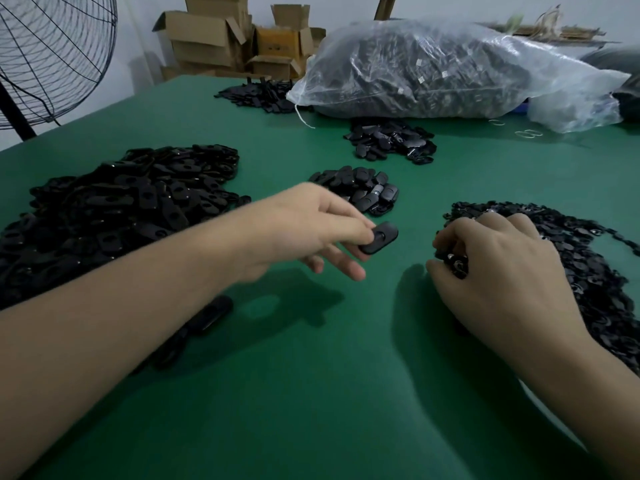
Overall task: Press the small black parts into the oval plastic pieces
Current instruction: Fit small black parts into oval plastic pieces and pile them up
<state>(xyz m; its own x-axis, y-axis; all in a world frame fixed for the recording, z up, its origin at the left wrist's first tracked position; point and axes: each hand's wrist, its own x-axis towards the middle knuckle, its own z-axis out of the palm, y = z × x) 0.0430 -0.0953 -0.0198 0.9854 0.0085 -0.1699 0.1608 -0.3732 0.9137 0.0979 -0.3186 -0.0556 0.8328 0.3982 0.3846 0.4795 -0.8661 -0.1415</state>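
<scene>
An oval plastic piece (381,237) is hovering above the middle of the green table (311,393), pinched between thumb and forefinger of the left hand (304,230). A small pile of ovals (360,188) is lying just beyond it. A large heap (121,202) is spreading toward the left edge, and loose small black parts (571,244) are covering the right edge. A bulging clear bag (433,64) is sitting along the far edge. The left forearm is partly hiding a few dark pieces (207,317). The right hand (502,271), knuckles up, is curling around a handful of small parts (455,264).
</scene>
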